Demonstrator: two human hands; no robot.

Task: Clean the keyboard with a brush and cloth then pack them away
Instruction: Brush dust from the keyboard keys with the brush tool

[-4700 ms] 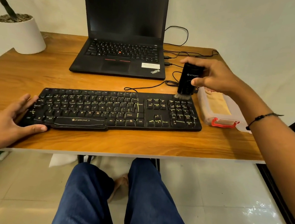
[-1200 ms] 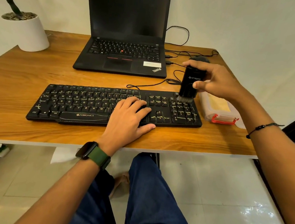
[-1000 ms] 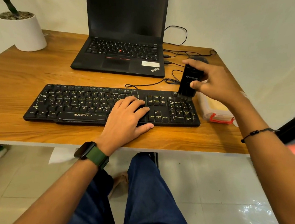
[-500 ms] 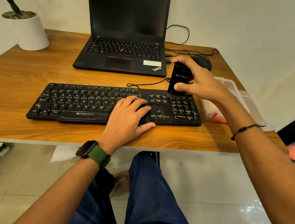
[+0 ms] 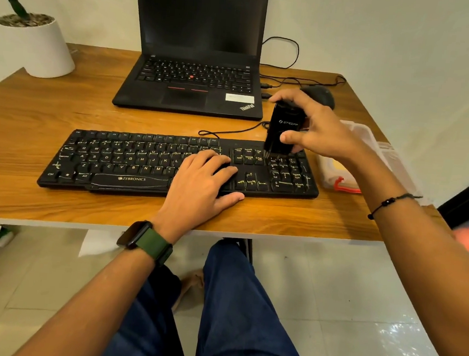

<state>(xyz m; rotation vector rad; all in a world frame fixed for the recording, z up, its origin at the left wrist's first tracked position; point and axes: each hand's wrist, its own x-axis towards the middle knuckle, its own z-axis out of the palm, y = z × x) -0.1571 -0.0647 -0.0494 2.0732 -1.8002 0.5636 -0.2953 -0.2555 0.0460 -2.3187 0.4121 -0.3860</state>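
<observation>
A black keyboard (image 5: 121, 162) lies across the front of the wooden desk (image 5: 34, 115). My right hand (image 5: 317, 128) grips a black block-shaped brush (image 5: 283, 128) upright, its bristles touching the top row of the number pad. My left hand (image 5: 202, 180) lies flat, palm down, on the keys just right of the keyboard's middle, fingers spread, holding nothing. A yellow cloth (image 5: 339, 170) lies inside a clear plastic box (image 5: 372, 144) with a red clasp, right of the keyboard and partly behind my right forearm.
A black laptop (image 5: 190, 88) stands open behind the keyboard, with cables (image 5: 281, 51) running from its right side. A black mouse (image 5: 320, 96) sits behind my right hand. A white plant pot (image 5: 37, 47) stands at the back left. My legs are under the desk.
My left hand moved from the keyboard's left end to its middle. My right hand carried the brush left along the number pad's top edge, from the right corner to its left side.
</observation>
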